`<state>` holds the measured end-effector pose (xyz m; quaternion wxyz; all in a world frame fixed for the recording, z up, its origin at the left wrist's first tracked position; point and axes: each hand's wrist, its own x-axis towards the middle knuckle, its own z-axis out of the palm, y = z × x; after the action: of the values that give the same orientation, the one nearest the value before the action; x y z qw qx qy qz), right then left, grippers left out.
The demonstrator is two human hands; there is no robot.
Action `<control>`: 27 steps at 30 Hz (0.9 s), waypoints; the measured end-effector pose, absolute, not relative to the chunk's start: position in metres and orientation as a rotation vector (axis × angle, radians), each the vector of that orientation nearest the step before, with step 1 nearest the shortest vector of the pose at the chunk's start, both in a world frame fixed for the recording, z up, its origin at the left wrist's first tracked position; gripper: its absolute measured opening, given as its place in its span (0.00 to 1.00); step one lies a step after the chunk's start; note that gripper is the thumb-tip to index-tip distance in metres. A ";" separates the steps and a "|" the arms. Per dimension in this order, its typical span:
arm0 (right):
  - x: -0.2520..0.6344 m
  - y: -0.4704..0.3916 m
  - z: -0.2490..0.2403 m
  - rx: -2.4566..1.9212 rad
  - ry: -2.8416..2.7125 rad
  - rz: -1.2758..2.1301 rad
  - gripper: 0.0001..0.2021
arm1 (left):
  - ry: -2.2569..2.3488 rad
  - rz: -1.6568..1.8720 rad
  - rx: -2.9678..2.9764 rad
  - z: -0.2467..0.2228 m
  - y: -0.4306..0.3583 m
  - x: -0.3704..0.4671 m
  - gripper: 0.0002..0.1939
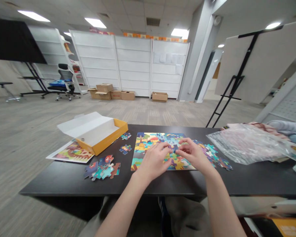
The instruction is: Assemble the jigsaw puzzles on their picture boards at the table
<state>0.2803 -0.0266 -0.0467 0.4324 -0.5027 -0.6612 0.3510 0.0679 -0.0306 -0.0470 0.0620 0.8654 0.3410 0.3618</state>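
A colourful jigsaw puzzle lies flat in front of me, its lower middle partly covered by my hands. My left hand rests over it with the fingers apart and holds nothing I can see. Thumb and forefinger of my right hand close on a small dark blue puzzle piece at the puzzle's middle. Loose puzzle pieces are heaped to the left, and a smaller cluster sits nearer the puzzle. More loose pieces spread along the puzzle's right side, partly behind my right hand.
An open yellow box with a white lid stands at the back left of the black table, over a printed picture sheet. Clear plastic packaging and folded cloth lie at the right. Cardboard boxes stand on the floor beyond.
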 end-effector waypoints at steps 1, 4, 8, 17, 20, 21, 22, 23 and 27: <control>0.290 -0.027 -0.048 -1.278 -1.656 0.841 0.20 | 1.039 1.083 2.635 -0.048 -0.034 0.073 0.11; 0.322 -0.026 -0.053 -1.410 -1.643 0.659 0.18 | 1.007 0.986 2.725 -0.053 -0.043 0.087 0.10; 0.356 -0.026 -0.063 -1.546 -1.552 0.561 0.17 | 0.858 0.788 2.887 -0.062 -0.053 0.104 0.07; 0.369 -0.020 -0.079 -1.651 -1.618 0.556 0.13 | 0.914 0.642 2.915 -0.071 -0.064 0.123 0.15; 0.371 -0.017 -0.084 -1.717 -1.666 0.475 0.14 | 0.936 0.630 2.885 -0.070 -0.065 0.123 0.15; 0.371 -0.017 -0.085 -1.743 -1.681 0.438 0.14 | 0.942 0.630 2.878 -0.070 -0.065 0.123 0.14; 0.371 -0.017 -0.085 -1.766 -1.693 0.403 0.15 | 0.946 0.630 2.871 -0.070 -0.064 0.123 0.14; 0.371 -0.017 -0.085 -1.783 -1.700 0.373 0.15 | 0.947 0.629 2.867 -0.070 -0.064 0.124 0.14; 0.366 -0.019 -0.081 -1.789 -1.736 0.335 0.16 | 0.943 0.627 2.849 -0.071 -0.064 0.124 0.14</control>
<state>0.3655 -0.0189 -0.0812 0.3081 -0.6766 -0.6567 0.1268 0.1240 -0.0637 -0.0710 0.0376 0.9286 0.3075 0.2044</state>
